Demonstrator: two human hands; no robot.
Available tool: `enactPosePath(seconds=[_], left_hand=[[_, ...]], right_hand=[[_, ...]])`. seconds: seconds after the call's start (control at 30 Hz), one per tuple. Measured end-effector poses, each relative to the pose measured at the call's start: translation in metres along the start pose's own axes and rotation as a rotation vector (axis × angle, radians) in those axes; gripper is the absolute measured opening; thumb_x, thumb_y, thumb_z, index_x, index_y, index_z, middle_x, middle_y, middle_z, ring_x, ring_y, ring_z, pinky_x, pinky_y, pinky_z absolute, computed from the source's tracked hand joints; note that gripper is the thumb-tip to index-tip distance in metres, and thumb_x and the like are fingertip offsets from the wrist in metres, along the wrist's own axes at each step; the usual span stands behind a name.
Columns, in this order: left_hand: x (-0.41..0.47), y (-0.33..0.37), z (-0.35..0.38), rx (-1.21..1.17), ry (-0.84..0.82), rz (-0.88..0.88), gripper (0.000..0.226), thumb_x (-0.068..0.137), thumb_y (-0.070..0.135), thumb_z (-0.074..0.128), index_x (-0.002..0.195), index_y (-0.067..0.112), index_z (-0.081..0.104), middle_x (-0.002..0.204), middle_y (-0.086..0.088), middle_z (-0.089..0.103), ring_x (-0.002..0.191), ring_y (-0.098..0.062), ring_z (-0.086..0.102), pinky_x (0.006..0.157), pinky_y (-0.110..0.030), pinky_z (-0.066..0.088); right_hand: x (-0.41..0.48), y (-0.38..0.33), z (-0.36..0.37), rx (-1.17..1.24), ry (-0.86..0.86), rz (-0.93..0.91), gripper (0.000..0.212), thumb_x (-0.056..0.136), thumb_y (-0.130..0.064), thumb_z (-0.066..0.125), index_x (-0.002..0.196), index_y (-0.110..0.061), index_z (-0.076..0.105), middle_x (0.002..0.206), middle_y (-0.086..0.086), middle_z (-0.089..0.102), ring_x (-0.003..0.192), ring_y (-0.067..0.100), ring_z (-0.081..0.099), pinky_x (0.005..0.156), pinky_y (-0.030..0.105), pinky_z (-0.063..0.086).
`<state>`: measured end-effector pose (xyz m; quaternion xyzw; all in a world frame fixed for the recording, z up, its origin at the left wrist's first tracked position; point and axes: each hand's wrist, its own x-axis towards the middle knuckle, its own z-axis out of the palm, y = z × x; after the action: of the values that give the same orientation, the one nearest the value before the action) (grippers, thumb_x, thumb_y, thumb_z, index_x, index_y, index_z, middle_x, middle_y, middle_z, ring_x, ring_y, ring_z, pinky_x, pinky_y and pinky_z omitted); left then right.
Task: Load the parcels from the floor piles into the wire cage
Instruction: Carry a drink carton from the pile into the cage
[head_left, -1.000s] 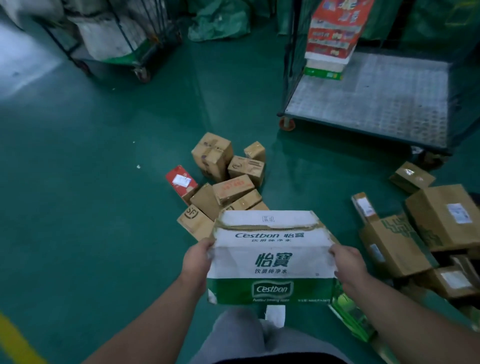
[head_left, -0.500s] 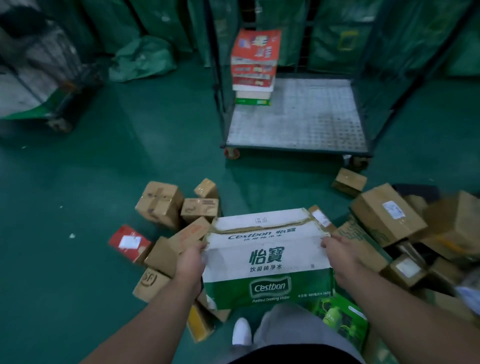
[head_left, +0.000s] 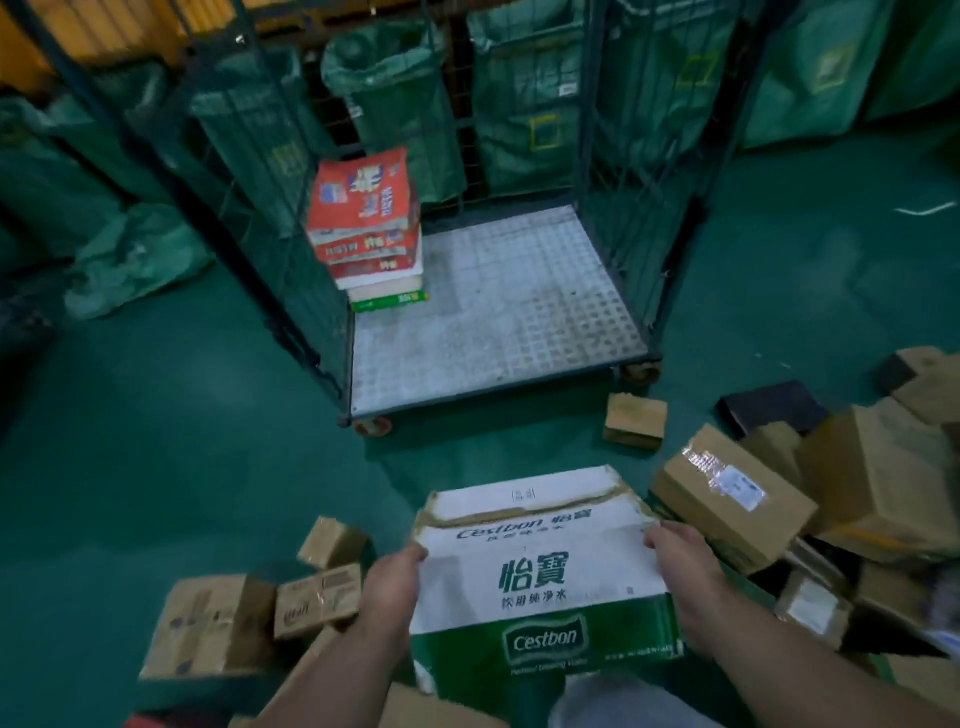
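In the head view, the left hand (head_left: 387, 587) and the right hand (head_left: 680, 558) grip opposite sides of a white-and-green water carton (head_left: 540, 582), fingers curled round its edges, and hold it above the green floor (head_left: 156, 467) between two piles of brown parcels (head_left: 218, 623). The wire cage (head_left: 498, 322) stands open just ahead. A stack of red boxes (head_left: 363, 223) sits in its back left corner.

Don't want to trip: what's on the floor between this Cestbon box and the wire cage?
Head view: bare green floor between Cestbon box and wire cage; a small carton sits rightward.
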<state>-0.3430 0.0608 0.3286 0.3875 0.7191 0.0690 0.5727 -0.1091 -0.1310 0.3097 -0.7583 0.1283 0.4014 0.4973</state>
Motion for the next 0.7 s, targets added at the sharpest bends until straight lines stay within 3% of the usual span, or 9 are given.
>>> enactPosePath(seconds=[0.1,0.2,0.3,0.47,0.53,0.63,0.7], left_hand=[[0.02,0.061,0.032,0.068,0.023,0.064,0.022,0.093,0.028,0.066,0.086,0.006,0.066,0.088,-0.012,0.063,0.087,-0.032,0.061,0.09,-0.047,0.054],[0.027,0.116,0.05,0.054,0.033,0.122,0.019,0.093,0.026,0.064,0.084,0.009,0.065,0.089,-0.009,0.063,0.088,-0.029,0.061,0.092,-0.046,0.054],[0.04,0.16,0.053,0.012,0.043,0.13,0.019,0.095,0.022,0.063,0.082,0.007,0.063,0.087,-0.011,0.062,0.084,-0.028,0.059,0.081,-0.041,0.049],[0.094,0.222,0.048,-0.069,0.048,0.105,0.02,0.094,0.017,0.064,0.077,0.008,0.061,0.089,-0.012,0.061,0.089,-0.029,0.06,0.098,-0.046,0.05],[0.128,0.251,0.047,-0.039,0.048,0.11,0.019,0.092,0.021,0.066,0.082,0.005,0.066,0.092,-0.013,0.064,0.089,-0.03,0.062,0.09,-0.042,0.053],[0.175,0.307,0.049,0.038,0.019,0.136,0.022,0.093,0.023,0.063,0.083,0.003,0.066,0.083,-0.011,0.06,0.074,-0.024,0.055,0.066,-0.032,0.041],[0.203,0.35,0.051,0.083,-0.005,0.154,0.022,0.094,0.022,0.063,0.083,0.003,0.065,0.08,-0.009,0.059,0.071,-0.023,0.054,0.063,-0.032,0.037]], right_hand=[[0.036,-0.056,0.002,-0.024,0.031,-0.06,0.024,0.098,-0.008,0.055,0.122,-0.008,0.055,0.094,0.01,0.061,0.077,0.026,0.06,0.06,0.033,0.045],[0.073,-0.113,0.017,-0.072,0.023,-0.104,0.023,0.099,-0.01,0.056,0.122,-0.006,0.055,0.093,0.008,0.059,0.078,0.025,0.057,0.063,0.035,0.044],[0.106,-0.165,0.047,-0.107,-0.002,-0.155,0.018,0.102,-0.011,0.055,0.119,-0.008,0.05,0.09,0.002,0.051,0.076,0.018,0.05,0.063,0.036,0.039],[0.156,-0.222,0.112,-0.159,0.011,-0.142,0.019,0.095,-0.01,0.062,0.112,-0.003,0.066,0.086,0.011,0.064,0.075,0.028,0.059,0.066,0.033,0.046],[0.175,-0.246,0.139,-0.153,-0.002,-0.133,0.021,0.095,-0.01,0.062,0.115,-0.005,0.063,0.088,0.012,0.065,0.075,0.029,0.062,0.062,0.032,0.048],[0.201,-0.289,0.176,-0.135,-0.022,-0.129,0.023,0.099,-0.012,0.06,0.12,-0.007,0.051,0.093,0.011,0.059,0.078,0.028,0.059,0.059,0.033,0.047],[0.218,-0.321,0.197,-0.146,0.009,-0.111,0.026,0.101,-0.015,0.06,0.121,-0.002,0.051,0.093,0.009,0.057,0.079,0.026,0.057,0.066,0.039,0.05]])
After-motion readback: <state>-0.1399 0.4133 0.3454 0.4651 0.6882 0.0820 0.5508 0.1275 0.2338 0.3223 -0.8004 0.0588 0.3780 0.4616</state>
